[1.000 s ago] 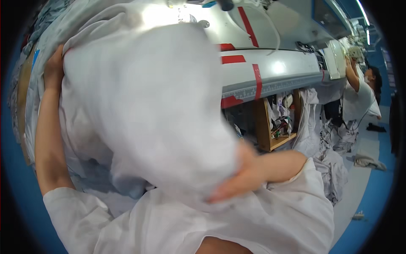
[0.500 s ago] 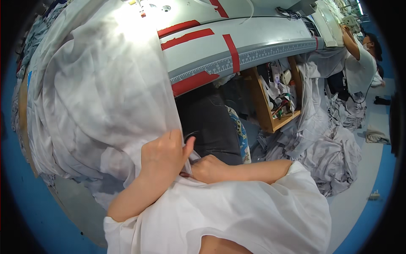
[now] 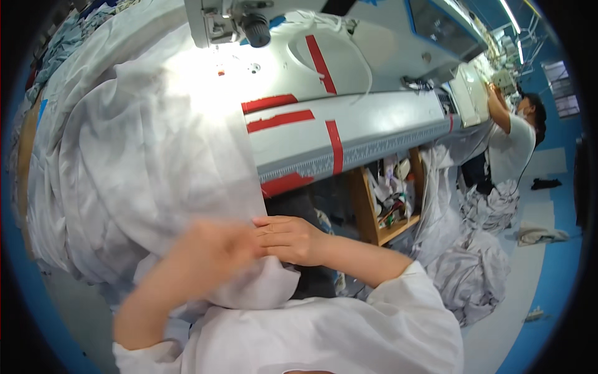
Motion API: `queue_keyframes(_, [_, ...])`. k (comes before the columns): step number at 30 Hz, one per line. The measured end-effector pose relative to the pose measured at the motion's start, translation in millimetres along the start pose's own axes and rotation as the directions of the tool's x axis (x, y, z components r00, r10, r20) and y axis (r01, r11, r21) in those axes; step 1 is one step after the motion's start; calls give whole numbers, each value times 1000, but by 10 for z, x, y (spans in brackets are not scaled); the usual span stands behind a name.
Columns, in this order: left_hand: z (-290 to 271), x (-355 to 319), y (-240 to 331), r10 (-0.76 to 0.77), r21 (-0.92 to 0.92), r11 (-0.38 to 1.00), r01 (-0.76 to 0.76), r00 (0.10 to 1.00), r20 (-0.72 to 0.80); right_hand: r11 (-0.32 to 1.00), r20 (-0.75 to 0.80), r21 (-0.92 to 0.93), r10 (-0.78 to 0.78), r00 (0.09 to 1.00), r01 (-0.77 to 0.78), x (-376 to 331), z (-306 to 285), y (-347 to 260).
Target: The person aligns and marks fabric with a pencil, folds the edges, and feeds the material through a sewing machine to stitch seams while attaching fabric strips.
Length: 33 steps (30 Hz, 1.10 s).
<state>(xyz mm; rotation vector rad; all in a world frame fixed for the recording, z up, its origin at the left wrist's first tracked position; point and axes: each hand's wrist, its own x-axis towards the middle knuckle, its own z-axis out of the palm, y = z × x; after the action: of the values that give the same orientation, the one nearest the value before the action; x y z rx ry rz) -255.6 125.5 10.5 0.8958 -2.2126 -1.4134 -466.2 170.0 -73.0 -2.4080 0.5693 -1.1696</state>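
Observation:
A large sheet of thin white fabric (image 3: 143,168) hangs off the front of the sewing table (image 3: 299,137) and covers my lap. My left hand (image 3: 215,249), blurred, grips the cloth's lower edge near my chest. My right hand (image 3: 293,240) pinches the same edge just to its right, fingers closed on the cloth. The two hands touch each other. The sewing machine head (image 3: 230,22) stands at the top, above the brightly lit part of the fabric.
Red tape strips (image 3: 280,112) mark the white table. A wooden shelf (image 3: 386,199) with small items sits under it. White fabric piles (image 3: 467,268) lie on the floor at right. Another person (image 3: 514,143) in white works at a machine far right.
The fabric has dropped from in front of my view to lap level. Both hands have come together on its lower edge, and the machine head and table now show.

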Motion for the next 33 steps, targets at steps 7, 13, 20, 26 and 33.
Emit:
queue_keyframes(7, [-1316, 1475, -1021, 112, 218, 975, 32, 779, -617, 997, 202, 27, 64, 977, -71, 36, -122, 95])
queue_keyframes(13, [-1772, 1903, -1429, 338, 589, 774, 231, 635, -694, 987, 240, 93, 106, 965, -131, 349, -276, 213])
queue_keyframes(20, [-2101, 2007, -1283, 248, 482, 864, 143, 712, -656, 974, 293, 104, 163, 942, -201, 548, -475, 412])
queue_keyframes(26, [-2425, 2344, -1617, 134, 405, 885, 232, 705, -697, 927, 355, 199, 233, 906, -317, 821, -622, 671])
queue_keyframes(33, [-2750, 2670, -1973, 91, 386, 862, 329, 647, -757, 937, 392, 168, 221, 893, -306, 1044, -738, 991])
